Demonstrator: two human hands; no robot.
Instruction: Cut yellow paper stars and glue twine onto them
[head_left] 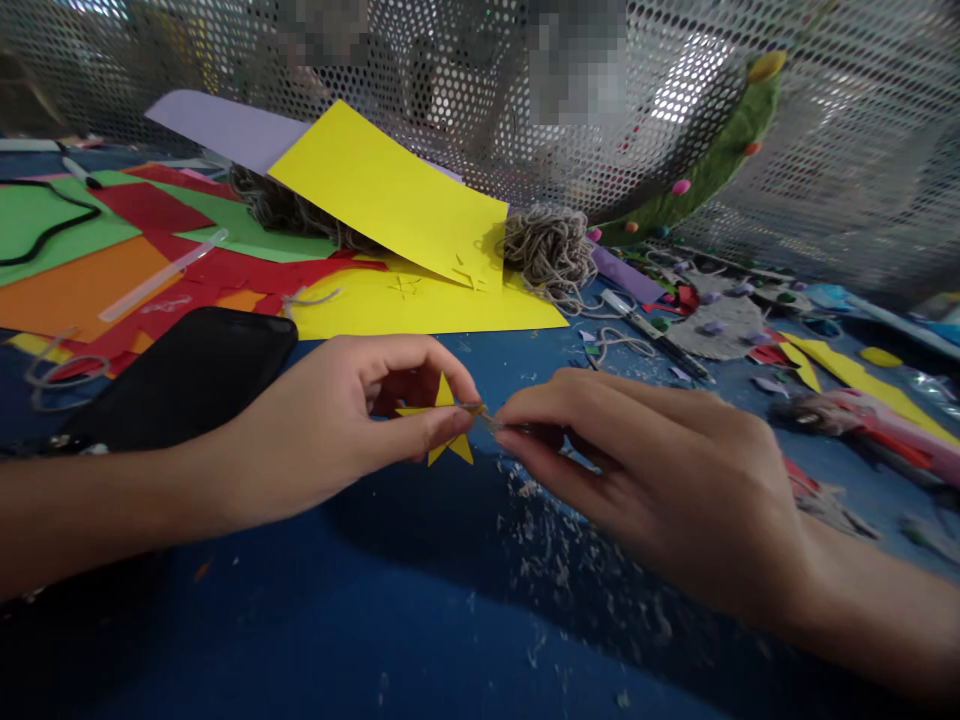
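Note:
Between the thumb and forefinger of my left hand (360, 430) is a small yellow paper star (444, 392), its points showing above and below the fingers. My right hand (645, 470) pinches a thin grey string (489, 420) just right of the star. The string runs from the right fingertips to the left fingertips, where it meets the star; the exact joint is hidden by my fingers. Both hands are above the blue table (420, 630), with their fingertips close together but apart.
A black phone-like object (202, 370) lies behind my left forearm. Beyond are yellow sheets (397, 200), red, green and orange paper, and a grey yarn bundle (551, 250). A marker (652, 335) and paper scraps lie at the right. A perforated metal screen (450, 90) stands behind.

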